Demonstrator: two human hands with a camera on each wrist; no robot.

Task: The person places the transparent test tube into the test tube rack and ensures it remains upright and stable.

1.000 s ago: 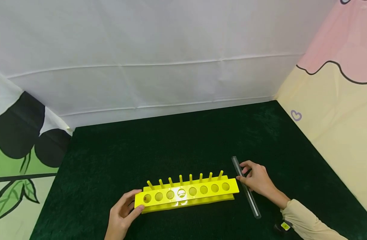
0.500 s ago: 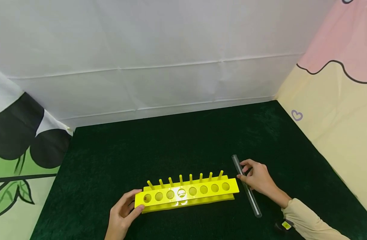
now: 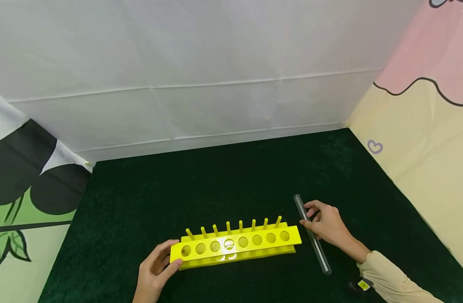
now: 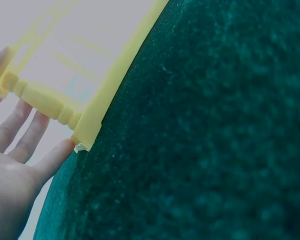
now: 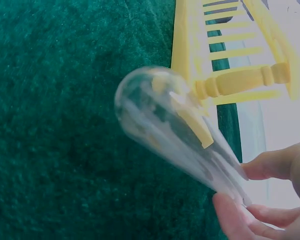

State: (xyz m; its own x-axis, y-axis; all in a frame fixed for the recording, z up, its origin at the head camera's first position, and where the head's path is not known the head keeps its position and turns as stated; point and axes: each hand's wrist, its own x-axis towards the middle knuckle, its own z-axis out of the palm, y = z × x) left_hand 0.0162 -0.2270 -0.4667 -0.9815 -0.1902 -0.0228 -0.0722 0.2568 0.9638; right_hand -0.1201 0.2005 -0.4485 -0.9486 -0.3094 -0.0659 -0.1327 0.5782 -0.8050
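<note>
A yellow test tube rack (image 3: pixel 235 248) with a row of round holes and a row of upright pegs behind stands on the dark green cloth. At its left end my left hand (image 3: pixel 153 269) grips it, thumb in front and fingers behind; the left wrist view shows fingers around its end post (image 4: pixel 45 102). To the right of the rack, my right hand (image 3: pixel 326 223) pinches a clear test tube (image 3: pixel 318 250) between thumb and fingers. The tube slants, its rounded end toward me, and that end looms large in the right wrist view. No tube shows in the rack's holes.
The green cloth (image 3: pixel 201 189) covers the table, backed by a white curtain (image 3: pixel 216 105). Patterned cloths (image 3: pixel 424 147) hang at both sides. A small dark device with a yellow-green face (image 3: pixel 363 285) sits at the right wrist.
The test tube and my right hand have shifted very slightly to the right. The rack and my left hand stay nearly where they were.
</note>
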